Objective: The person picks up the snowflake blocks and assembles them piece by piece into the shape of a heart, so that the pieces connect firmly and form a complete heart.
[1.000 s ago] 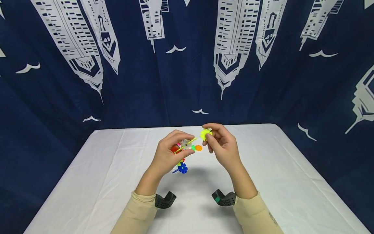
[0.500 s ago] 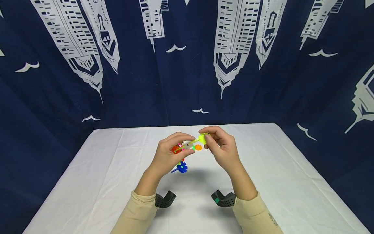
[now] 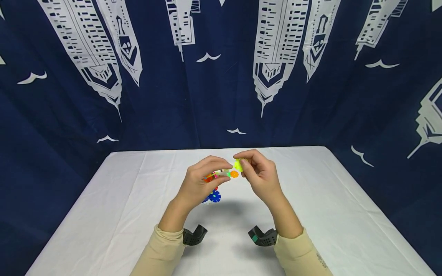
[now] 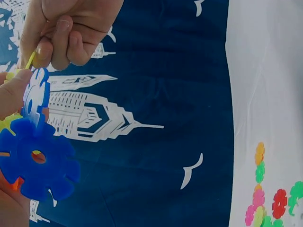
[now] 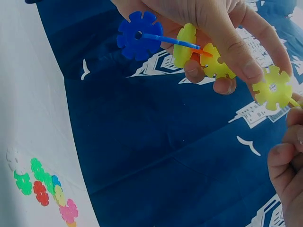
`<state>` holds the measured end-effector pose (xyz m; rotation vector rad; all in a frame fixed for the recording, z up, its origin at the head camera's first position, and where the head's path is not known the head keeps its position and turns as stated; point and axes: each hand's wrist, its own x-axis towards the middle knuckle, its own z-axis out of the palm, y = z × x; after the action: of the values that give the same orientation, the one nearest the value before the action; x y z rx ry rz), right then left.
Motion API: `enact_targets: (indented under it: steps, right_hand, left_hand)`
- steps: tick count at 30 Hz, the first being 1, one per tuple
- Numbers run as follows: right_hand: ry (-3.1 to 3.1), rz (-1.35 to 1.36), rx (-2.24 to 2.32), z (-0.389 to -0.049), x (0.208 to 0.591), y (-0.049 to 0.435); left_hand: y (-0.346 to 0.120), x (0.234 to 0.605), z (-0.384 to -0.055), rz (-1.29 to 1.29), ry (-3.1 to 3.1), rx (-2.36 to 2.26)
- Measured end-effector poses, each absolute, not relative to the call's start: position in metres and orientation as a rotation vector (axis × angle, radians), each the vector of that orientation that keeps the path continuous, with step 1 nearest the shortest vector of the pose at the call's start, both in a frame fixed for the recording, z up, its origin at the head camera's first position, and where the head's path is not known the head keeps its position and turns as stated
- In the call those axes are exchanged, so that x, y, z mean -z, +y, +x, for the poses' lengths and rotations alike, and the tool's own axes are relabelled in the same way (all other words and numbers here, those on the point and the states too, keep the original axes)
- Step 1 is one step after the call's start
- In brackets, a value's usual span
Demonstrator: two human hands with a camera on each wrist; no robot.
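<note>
In the head view my left hand (image 3: pixel 198 182) is raised at the middle and grips a chain of slotted snowflake discs. From it stick out a blue disc (image 5: pixel 139 35), a thick yellow disc (image 5: pixel 184 45) and another yellow disc (image 5: pixel 218 61). A further yellow disc (image 5: pixel 272 87) sits between the left thumb and a finger. My right hand (image 3: pixel 259 174) faces it and pinches a yellow disc (image 4: pixel 31 60), seen edge-on in the left wrist view and mostly covered by the fingers. The two yellow discs meet at their edges; how deep the slots engage is hidden.
Loose snowflake discs lie on the white-covered table (image 3: pixel 310 214), among them an orange disc (image 3: pixel 234 174), a red disc (image 5: pixel 40 193), a pink disc (image 5: pixel 69 211) and a green disc (image 5: pixel 22 183). Behind the table hangs a dark blue curtain (image 3: pixel 214 96) with white prints.
My right hand has moved left and slightly down, bringing its yellow disc against the yellow disc at my left fingertips. The left hand has tilted a little and stays nearly in place.
</note>
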<state>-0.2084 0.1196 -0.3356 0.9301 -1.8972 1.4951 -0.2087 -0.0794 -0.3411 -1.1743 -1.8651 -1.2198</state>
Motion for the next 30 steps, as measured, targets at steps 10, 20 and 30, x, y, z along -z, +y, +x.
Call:
enact_targets:
  steps: [10, 20, 30]
  right_hand:
    - [-1.928, 0.916, -1.493, -0.2081, 0.3358, 0.1155]
    - [-1.98, 0.897, -1.44, -0.208, 0.3357, 0.1149]
    - [-1.97, 0.886, -1.511, -0.2145, 0.3402, 0.1191]
  left_hand:
    - [-0.0821, 0.3378, -0.2067, -1.166, -1.884, 1.107]
    - [-0.0821, 0.3367, -0.2062, -1.125, -1.938, 1.078]
    - [-0.0861, 0.3386, -0.2085, -1.076, -2.059, 1.347]
